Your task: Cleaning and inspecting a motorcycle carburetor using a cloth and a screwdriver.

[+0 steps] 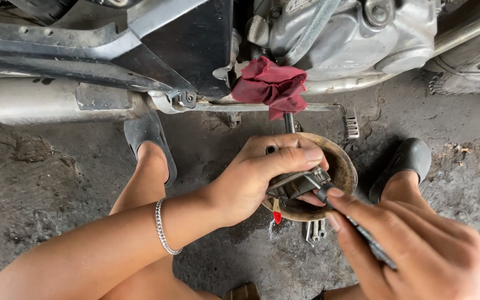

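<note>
My left hand (256, 178) grips a small dark metal part (298, 183) over a round brown bowl (343, 166) on the ground. My right hand (412, 250) holds a thin dark tool (362, 236) whose tip touches the part. A red piece (276, 214) pokes out below the left hand. A silver chain bracelet (162, 228) circles my left wrist.
A motorcycle's engine (351, 33) and frame stretch across the top, with a red rag (273, 86) draped on them and an exhaust pipe (40, 100) at left. My feet in dark sandals (148, 139) (404, 164) rest on the stained concrete. Metal tools (316, 229) lie beneath the bowl.
</note>
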